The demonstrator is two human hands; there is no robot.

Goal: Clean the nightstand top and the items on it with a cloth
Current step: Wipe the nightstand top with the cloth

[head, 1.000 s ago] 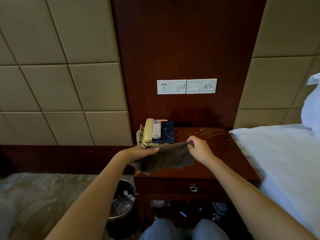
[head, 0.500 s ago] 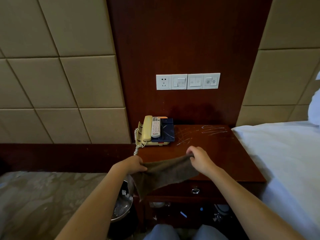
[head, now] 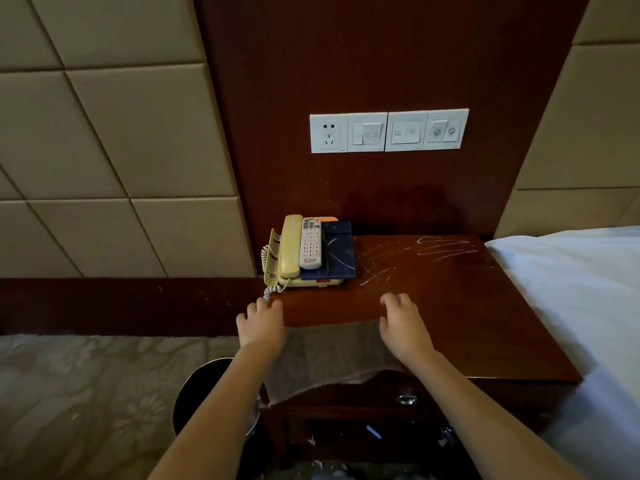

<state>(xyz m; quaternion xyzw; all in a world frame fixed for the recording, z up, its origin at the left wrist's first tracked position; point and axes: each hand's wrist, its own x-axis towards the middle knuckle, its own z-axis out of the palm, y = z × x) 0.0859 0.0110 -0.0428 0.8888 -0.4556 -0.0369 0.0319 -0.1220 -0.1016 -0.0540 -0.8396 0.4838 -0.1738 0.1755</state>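
Now pressing the brown cloth (head: 332,358) flat onto the near left part of the bench (head: 485,323), with its near hem drooping over the front edge above the drawer knob (head: 406,399). Doing so with the left hand (head: 261,327) on the far left corner and the right hand (head: 403,327) on the far right corner — both palm-down, fingers loosely forward, clasping nothing, simply bearing on the fabric. Best, probably, to keep that weight even and push away in one broad stroke toward the white scribbles (head: 375,268), then across to the second patch of marks (head: 445,247) nearer the bed (head: 571,289). Worth gathering the drooping hem first, to avoid dragging the cloth off the edge.

Ahead on the left, watch for the cream telephone (head: 289,252), carrying a white remote (head: 311,245) and a dark blue holder (head: 339,251) — squarely in the way of a straight stroke by the left hand. Mind too the coiled cord (head: 268,289), just beyond that hand and easy to snag. Expect to lift or shift those before wiping beneath, and to wipe each separately. Elsewhere: a switch panel (head: 388,131) on the wood wall, a dark bin (head: 194,393) on the floor just left of the bench.
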